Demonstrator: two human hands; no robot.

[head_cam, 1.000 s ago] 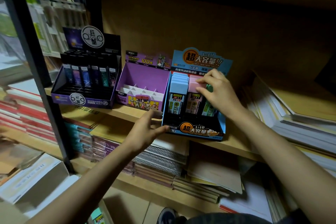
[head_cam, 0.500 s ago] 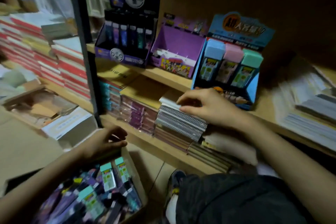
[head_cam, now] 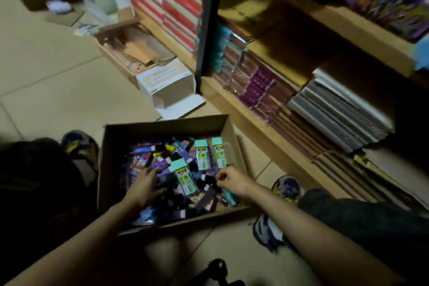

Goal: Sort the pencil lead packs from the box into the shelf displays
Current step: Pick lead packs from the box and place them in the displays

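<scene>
box: brown cardboard box (head_cam: 166, 127) on the floor btwn the knees, open top, full of pencil lead packs
left hand (head_cam: 144, 189): fingers spread flat, pressing on the loose purple/black packs (head_cam: 176, 202), not gripping anything
nearest target: mint-capped pack (head_cam: 185, 180) lies right btwn both hands, just beside the left fingertips, long axis pointing away from the body, cap at the far end. imo the left is a touch nearer
more mint: two mint-capped packs (head_cam: 202, 158) side by side towards the far right of the box, same axis, just beyond the right hand
right hand (head_cam: 229, 181): fingers curled over the pile, can't tell if it's pinching smth
shelf displays (head_cam: 394, 0): up and to the right, well apart from the box
labels/txt: yellow-green print on the mint packs, too blurry to read, no brand legible anywhere tbh
</scene>
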